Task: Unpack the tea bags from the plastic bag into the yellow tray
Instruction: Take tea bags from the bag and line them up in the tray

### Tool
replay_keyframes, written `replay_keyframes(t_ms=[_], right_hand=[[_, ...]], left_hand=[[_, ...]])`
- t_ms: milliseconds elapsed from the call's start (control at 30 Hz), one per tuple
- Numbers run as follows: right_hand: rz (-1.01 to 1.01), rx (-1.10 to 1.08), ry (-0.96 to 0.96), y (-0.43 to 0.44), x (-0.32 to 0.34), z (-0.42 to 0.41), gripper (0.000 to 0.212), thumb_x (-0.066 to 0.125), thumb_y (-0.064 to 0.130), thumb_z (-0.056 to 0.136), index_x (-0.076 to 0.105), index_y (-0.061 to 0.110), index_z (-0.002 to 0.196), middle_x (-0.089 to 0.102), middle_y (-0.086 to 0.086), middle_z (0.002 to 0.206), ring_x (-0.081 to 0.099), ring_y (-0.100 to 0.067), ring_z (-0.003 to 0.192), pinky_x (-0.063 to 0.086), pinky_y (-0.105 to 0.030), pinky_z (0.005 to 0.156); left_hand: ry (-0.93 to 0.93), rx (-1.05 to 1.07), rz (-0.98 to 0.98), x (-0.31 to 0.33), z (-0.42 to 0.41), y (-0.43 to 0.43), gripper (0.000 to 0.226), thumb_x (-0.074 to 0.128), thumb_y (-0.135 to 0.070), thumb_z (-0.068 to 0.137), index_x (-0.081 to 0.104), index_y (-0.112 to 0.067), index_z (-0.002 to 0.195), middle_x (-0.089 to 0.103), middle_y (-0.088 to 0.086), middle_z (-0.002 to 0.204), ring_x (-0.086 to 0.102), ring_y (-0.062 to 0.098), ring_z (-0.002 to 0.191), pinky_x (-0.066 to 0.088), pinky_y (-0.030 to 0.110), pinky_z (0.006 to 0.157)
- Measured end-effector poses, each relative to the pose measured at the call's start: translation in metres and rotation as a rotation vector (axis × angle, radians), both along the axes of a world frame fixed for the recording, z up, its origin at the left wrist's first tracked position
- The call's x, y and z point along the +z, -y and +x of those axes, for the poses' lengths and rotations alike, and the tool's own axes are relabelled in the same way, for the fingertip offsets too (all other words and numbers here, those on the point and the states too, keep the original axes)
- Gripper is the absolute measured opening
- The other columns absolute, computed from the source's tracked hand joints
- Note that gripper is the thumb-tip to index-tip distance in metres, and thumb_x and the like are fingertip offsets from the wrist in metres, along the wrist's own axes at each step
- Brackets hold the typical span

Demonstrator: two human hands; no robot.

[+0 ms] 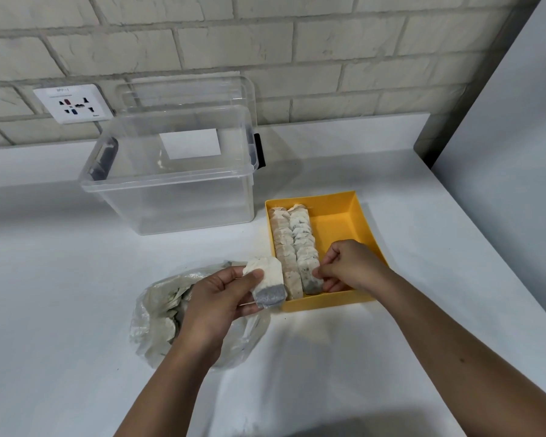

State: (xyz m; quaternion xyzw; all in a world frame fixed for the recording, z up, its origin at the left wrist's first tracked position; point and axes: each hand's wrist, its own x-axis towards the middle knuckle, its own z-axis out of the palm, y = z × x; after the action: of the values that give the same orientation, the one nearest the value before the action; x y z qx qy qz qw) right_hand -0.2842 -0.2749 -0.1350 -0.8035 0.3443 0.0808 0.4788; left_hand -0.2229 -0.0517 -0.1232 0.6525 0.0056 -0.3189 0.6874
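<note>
A yellow tray (360, 225) lies on the white counter with two rows of tea bags (292, 244) lined along its left side. My right hand (347, 266) reaches into the tray's near end, its fingertips pinching the nearest tea bag (309, 275) of the second row. My left hand (221, 298) holds a small stack of tea bags (268, 285) between thumb and fingers, just left of the tray's near corner. Under that hand lies the crumpled clear plastic bag (158, 313), with more tea bags showing inside.
A clear plastic storage box (171, 190) with its lid leaning behind it stands at the back, left of the tray. A wall socket (73, 104) sits on the brick wall. The counter's edge runs diagonally at the right, beside a grey panel (501, 121).
</note>
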Motion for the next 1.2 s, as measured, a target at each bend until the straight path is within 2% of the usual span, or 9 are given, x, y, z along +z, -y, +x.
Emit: replay_keyframes(t_ms=[167,233,300,400,600,767,900,1033,1200], right_hand=[[-0.256,0.043,0.020,-0.011,0.002,-0.010,0.025,0.078,0.035,0.078,0.059,0.019,0.080,0.069,0.003,0.066,0.067,-0.013,0.065,0.058,-0.034,0.071],[-0.309,0.012,0.142,-0.022,0.008,-0.013,0.023,0.074,0.040,0.081,0.061,0.021,0.081,0.063,0.010,0.069,0.059,-0.003,0.066,0.052,-0.023,0.065],[-0.200,-0.043,0.325,-0.034,0.021,-0.015,0.023,0.071,0.043,0.083,0.065,0.021,0.081,0.061,0.012,0.067,0.057,0.001,0.061,0.044,-0.013,0.058],[0.059,0.008,0.424,-0.051,0.037,-0.018,0.023,0.078,0.042,0.075,0.069,0.022,0.080,0.063,0.013,0.064,0.056,0.000,0.056,0.049,-0.018,0.057],[0.030,-0.003,0.494,-0.046,0.037,-0.022,0.018,0.084,0.023,0.073,0.066,0.022,0.069,0.063,0.008,0.060,0.055,-0.008,0.054,0.052,-0.029,0.059],[0.014,-0.042,0.448,-0.016,0.045,-0.021,0.016,0.077,0.015,0.080,0.062,0.010,0.079,0.068,-0.005,0.064,0.064,-0.013,0.052,0.056,-0.028,0.057],[0.002,0.047,0.253,0.005,0.033,-0.018,0.016,0.074,0.015,0.084,0.061,0.008,0.086,0.072,-0.008,0.066,0.070,-0.023,0.061,0.057,-0.033,0.065],[0.042,0.153,0.076,0.003,0.015,-0.014,0.015,0.074,0.011,0.084,0.060,0.009,0.087,0.070,-0.005,0.067,0.071,-0.018,0.066,0.056,-0.026,0.061],[-0.027,0.177,0.014,0.000,0.004,-0.007,0.017,0.076,0.012,0.082,0.060,0.012,0.087,0.070,-0.003,0.074,0.070,-0.010,0.063,0.050,-0.019,0.055]], left_hand=[[-0.007,-0.007,-0.003,0.001,0.001,0.000,0.014,0.071,-0.012,0.089,0.075,-0.004,0.100,0.079,0.010,0.087,0.074,0.013,0.069,0.062,0.025,0.067],[-0.005,-0.011,0.003,0.002,0.001,0.002,0.015,0.071,-0.012,0.089,0.075,-0.004,0.100,0.079,0.012,0.090,0.075,0.016,0.072,0.063,0.025,0.067],[0.000,-0.018,0.005,0.003,0.000,0.004,0.015,0.072,-0.012,0.088,0.075,-0.003,0.099,0.079,0.013,0.089,0.076,0.018,0.072,0.062,0.025,0.066],[0.007,-0.034,-0.003,0.007,0.000,0.008,0.014,0.072,-0.012,0.087,0.075,-0.002,0.097,0.078,0.014,0.088,0.076,0.021,0.073,0.061,0.025,0.064],[0.005,-0.031,-0.025,0.013,0.000,0.009,0.014,0.072,-0.012,0.087,0.075,-0.002,0.096,0.078,0.016,0.091,0.076,0.024,0.075,0.061,0.026,0.063],[0.010,-0.016,0.005,0.011,0.002,0.004,0.015,0.072,-0.014,0.089,0.076,-0.005,0.100,0.079,0.014,0.092,0.077,0.028,0.083,0.063,0.031,0.071],[0.007,-0.010,0.025,0.008,0.002,0.003,0.016,0.072,-0.014,0.089,0.076,-0.005,0.102,0.079,0.014,0.092,0.077,0.028,0.084,0.064,0.032,0.073],[0.011,-0.012,0.034,0.007,0.002,0.002,0.015,0.072,-0.014,0.089,0.076,-0.005,0.100,0.079,0.014,0.091,0.077,0.025,0.080,0.064,0.032,0.074],[0.022,-0.009,0.044,0.005,0.003,0.000,0.013,0.072,-0.015,0.089,0.077,-0.007,0.099,0.079,0.013,0.090,0.076,0.022,0.076,0.063,0.036,0.077]])
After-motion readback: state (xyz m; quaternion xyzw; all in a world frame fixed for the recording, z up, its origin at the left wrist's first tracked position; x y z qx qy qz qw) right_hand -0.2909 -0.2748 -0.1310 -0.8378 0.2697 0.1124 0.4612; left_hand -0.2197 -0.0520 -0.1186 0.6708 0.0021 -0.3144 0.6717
